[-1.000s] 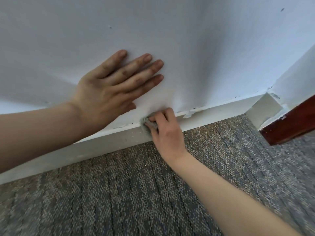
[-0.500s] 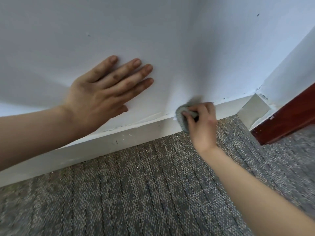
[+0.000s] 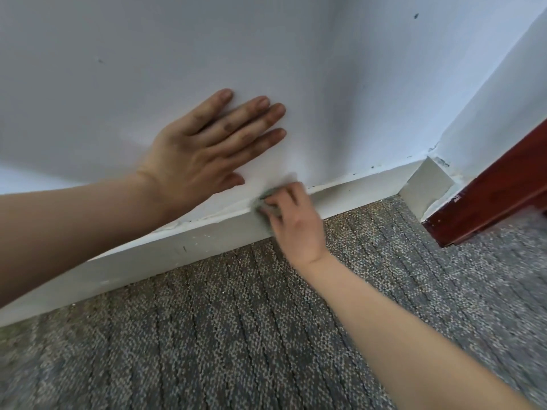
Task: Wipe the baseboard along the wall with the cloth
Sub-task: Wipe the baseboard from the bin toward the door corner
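Note:
A white baseboard runs along the foot of the pale wall, from lower left up to the corner at the right. My right hand grips a small grey-green cloth and presses it against the baseboard's upper part, near its middle; the hand is motion-blurred and the fingers hide most of the cloth. My left hand lies flat on the wall above the baseboard with straight, spread fingers, just left of the cloth.
Grey patterned carpet covers the floor below the baseboard. The baseboard turns at an inner corner on the right, where a dark red wooden door frame begins. Chipped paint and specks mark the baseboard's top edge.
My right hand slid the cloth right along the baseboard, then back left toward the left hand. The left hand stayed flat on the wall.

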